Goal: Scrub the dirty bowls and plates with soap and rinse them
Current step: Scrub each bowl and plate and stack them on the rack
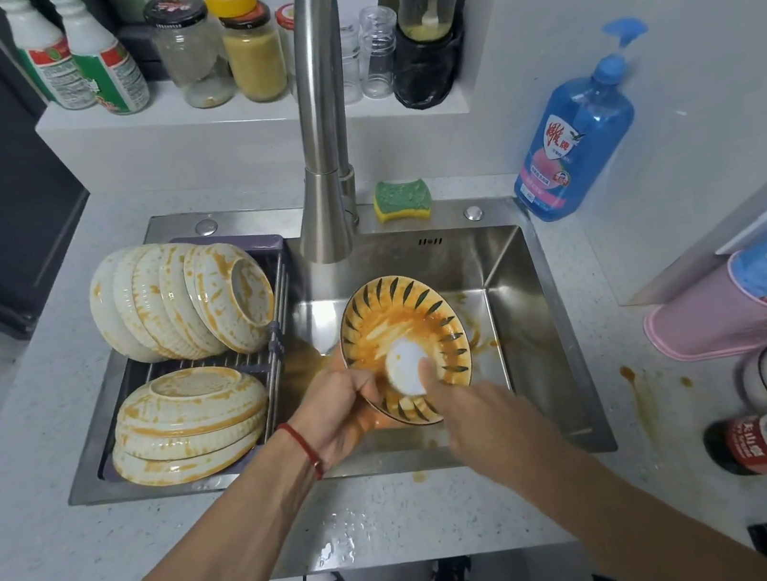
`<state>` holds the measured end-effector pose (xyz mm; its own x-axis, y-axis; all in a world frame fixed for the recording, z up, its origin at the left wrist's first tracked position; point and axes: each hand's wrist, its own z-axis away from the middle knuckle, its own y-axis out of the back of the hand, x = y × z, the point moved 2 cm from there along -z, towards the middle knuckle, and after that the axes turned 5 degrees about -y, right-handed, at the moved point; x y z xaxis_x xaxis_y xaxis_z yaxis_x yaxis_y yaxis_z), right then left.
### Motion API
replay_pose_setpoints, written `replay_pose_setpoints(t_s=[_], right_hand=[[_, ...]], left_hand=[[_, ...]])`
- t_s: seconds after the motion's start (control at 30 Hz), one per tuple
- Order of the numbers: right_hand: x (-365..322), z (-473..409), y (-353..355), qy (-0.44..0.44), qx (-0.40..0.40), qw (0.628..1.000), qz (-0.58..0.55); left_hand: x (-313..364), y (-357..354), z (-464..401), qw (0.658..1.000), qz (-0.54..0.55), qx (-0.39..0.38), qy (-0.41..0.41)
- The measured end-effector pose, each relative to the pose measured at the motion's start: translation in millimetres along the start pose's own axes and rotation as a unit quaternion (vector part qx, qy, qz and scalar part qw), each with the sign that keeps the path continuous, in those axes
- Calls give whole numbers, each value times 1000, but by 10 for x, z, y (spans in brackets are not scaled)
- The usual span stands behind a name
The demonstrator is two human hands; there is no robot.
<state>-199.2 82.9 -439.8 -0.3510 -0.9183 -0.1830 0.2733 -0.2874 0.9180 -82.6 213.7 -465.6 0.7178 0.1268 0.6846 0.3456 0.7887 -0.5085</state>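
The patterned bowl (405, 342) sits tilted over the sink (509, 270), smeared orange inside. It's glazed ceramic by the look of it, so I judge it stiff, fairly heavy, breakable and slick with sauce; the rim is the safest place to hold it. My left hand (340, 407) is clamped on the near rim. My right hand (481, 415) reaches in, fingers pressing what looks like a white sponge (406, 367) against the inside; I can't tell whether they curl round it. Stained bowls and plates (187, 361) wait in the rack to the left, and the soap bottle (574, 144) stands on the counter behind the sink on the right
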Motion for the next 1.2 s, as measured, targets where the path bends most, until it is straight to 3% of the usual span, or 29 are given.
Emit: replay_pose_setpoints(t_s=[0.1,0.2,0.33,0.47,0.67,0.8,0.93,1.07,1.2], right_hand=[[136,-85,24,-61,-10,998,19],[-106,144,-94,-4,-42,999,18],[170,-11,-47,-45,-23,997,57],[-41,168,-74,9,-57,997,57],[274,-232,144,-83,17,991,100],[-58,-431,294,-48,26,998,36],[-297,-281,250,24,-22,999,25],[-125,4,134,93,-81,991,53],[378,50,168,15,-114,987,114]], left_hand=[[15,36,-23,1000,2,2,-7],[12,75,-44,1000,-16,11,-16],[20,66,-57,999,-30,12,-30],[22,90,-76,998,-43,25,-31],[-45,13,-6,998,-55,-17,-1],[-91,-23,-34,997,-49,-47,45],[9,60,-86,994,25,-79,75],[12,105,-92,995,58,-38,77],[-85,139,-103,997,-33,24,71]])
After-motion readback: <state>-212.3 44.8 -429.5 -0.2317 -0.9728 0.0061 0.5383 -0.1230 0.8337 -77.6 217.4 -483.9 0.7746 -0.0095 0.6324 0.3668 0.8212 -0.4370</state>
